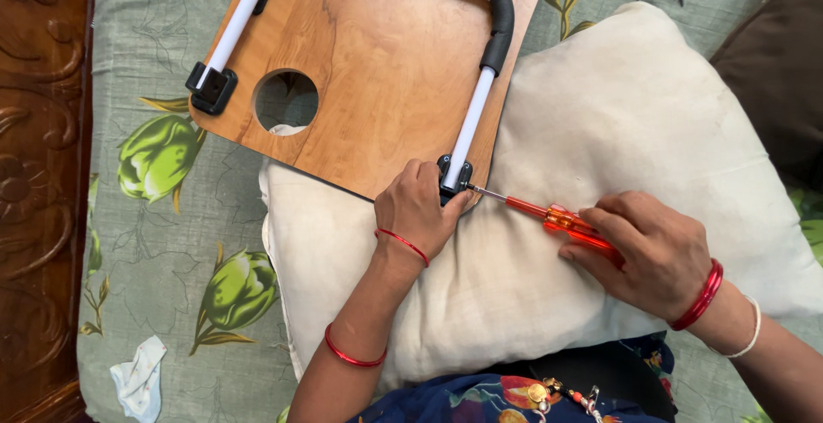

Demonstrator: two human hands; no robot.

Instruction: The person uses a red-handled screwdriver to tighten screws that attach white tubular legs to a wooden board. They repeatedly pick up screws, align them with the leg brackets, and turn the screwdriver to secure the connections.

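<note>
A wooden lap-table board [386, 54] lies upside down on a cream pillow [617, 106], with a round hole [286, 102] and a white tube leg [467, 127]. My left hand [417, 209] presses on the black bracket [454, 176] at the board's near corner. My right hand [647, 252] grips the orange handle of a screwdriver [557, 217], whose metal tip touches the bracket from the right.
A green floral bedsheet [171, 243] covers the bed. Carved dark wood [39, 174] runs along the left edge. A crumpled white cloth [139, 376] lies at lower left. A second black bracket [210, 87] holds another white tube. A brown cushion [776, 63] sits at upper right.
</note>
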